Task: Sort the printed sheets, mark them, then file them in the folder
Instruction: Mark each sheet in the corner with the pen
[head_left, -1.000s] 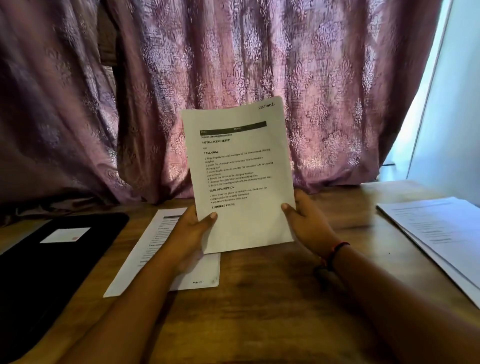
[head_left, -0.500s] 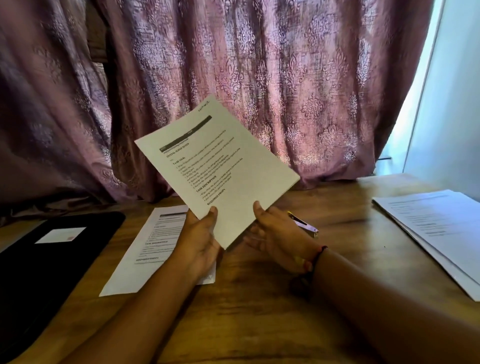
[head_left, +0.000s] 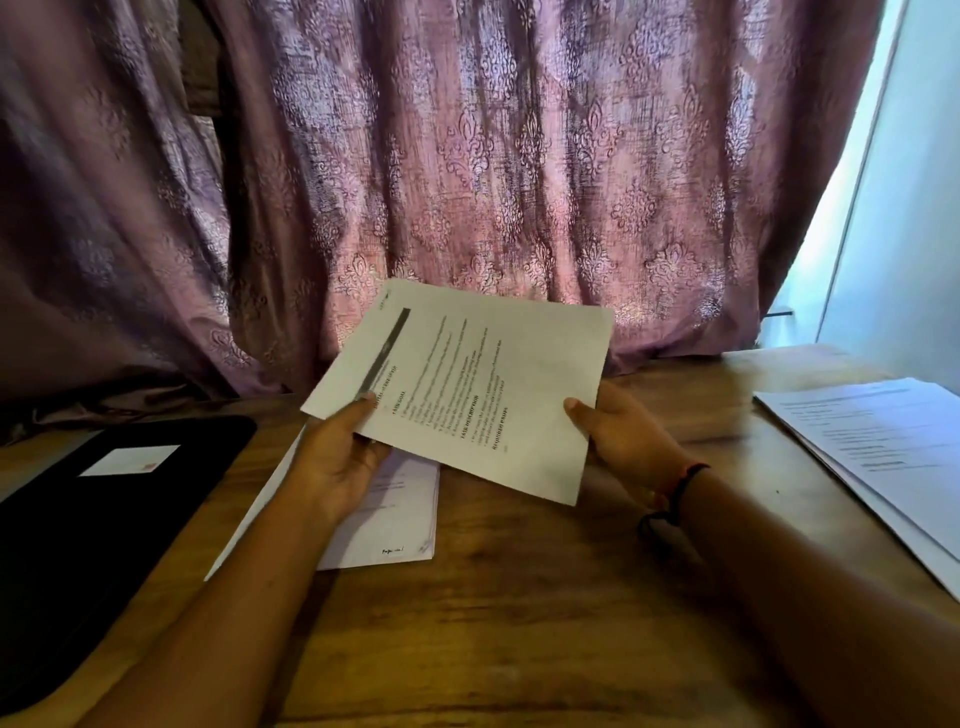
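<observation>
A printed sheet (head_left: 498, 384) with a dark header bar is held above the table, turned sideways with its heading to the left. My left hand (head_left: 337, 462) pinches its left edge, thumb on top. My right hand (head_left: 623, 436) holds its right lower edge, thumb on the page. Under my left hand lies a small stack of printed sheets (head_left: 395, 519) with a handwritten mark near its bottom edge. A black folder (head_left: 104, 519) with a white label lies closed at the left. Another pile of printed sheets (head_left: 883, 447) sits at the right.
The wooden table (head_left: 519, 623) stretches toward me between my forearms. A patterned mauve curtain (head_left: 467, 182) hangs right behind the table. A pale wall or window frame (head_left: 904, 208) is at the far right.
The sheet has swung from upright to lying sideways and lower over the table. My right hand let go of it half a second ago and now holds its right edge again, hiding the pen.
</observation>
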